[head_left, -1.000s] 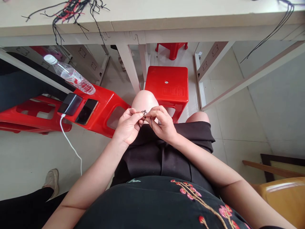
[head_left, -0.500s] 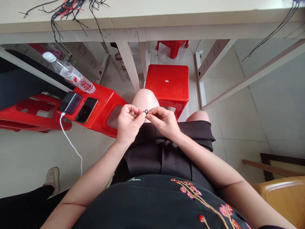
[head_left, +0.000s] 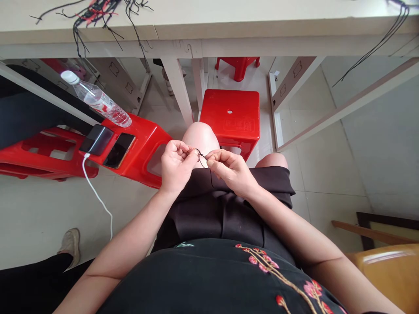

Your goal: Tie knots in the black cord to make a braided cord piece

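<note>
White table [head_left: 248, 11] across the frame top; red plastic stool [head_left: 216, 124] at upper centre.
Both forearms [head_left: 131, 237] converge from the lower corners. Left hand [head_left: 176, 168] and right hand [head_left: 232, 172] each pinch, thumb to fingers, black cord [head_left: 202, 155] at frame centre, presumably to tension the short span between them; one strand hangs below.
</note>
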Tool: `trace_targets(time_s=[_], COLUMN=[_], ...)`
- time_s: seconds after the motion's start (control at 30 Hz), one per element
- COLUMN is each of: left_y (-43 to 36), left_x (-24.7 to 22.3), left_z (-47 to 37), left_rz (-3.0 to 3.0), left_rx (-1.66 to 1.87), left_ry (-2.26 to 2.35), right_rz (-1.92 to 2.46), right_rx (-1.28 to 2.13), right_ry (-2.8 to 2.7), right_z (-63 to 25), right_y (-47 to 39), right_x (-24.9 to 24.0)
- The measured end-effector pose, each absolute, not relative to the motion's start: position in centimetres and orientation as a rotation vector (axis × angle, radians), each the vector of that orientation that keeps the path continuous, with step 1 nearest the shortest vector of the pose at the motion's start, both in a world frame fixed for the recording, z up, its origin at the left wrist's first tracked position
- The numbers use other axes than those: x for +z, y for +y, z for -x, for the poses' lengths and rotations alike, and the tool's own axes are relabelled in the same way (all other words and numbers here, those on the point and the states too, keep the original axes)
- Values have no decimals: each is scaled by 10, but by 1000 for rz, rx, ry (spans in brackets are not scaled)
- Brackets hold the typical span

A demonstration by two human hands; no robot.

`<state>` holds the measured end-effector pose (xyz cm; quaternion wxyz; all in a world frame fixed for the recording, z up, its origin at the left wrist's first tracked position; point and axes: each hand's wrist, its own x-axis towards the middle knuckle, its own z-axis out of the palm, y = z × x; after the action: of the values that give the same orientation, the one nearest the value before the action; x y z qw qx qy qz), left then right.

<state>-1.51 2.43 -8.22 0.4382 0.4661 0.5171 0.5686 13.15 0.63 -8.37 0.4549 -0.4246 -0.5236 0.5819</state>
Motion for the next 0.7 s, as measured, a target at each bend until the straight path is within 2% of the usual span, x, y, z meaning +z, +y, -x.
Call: trace_targets(time_s=[0.13,0.27,0.33,0.4,0.5,0.53,0.7], left_y=[22,23,26,30,33,33,30], left_x=[-79,-78,-78,-80,-82,-83,-82], left_z=[14,17,20,23,26,26,21], left_rz=[-1201,-1262,-1273,-1273,-1293,-1302,-1275], left_rx=[1388,1395,1415,1434,1436,1426,1392], left_ry=[1325,1352,1373,1402,1440,1449,1462], right_rz=[1102,998,964,1077,1297,1322,1266], right_rx=[1444,1668,1677,1437,896,837,1346], right_ry=[-1375,-1499,-1627,-1751,-1744,-1717,-1708], right_z=[-142,-157,-164,-168,-170,-170,-157], right_y=[6,6,3,-1,-8,-11,-16], right_x=[-80,-72,-67,-65,-67,-68,-73])
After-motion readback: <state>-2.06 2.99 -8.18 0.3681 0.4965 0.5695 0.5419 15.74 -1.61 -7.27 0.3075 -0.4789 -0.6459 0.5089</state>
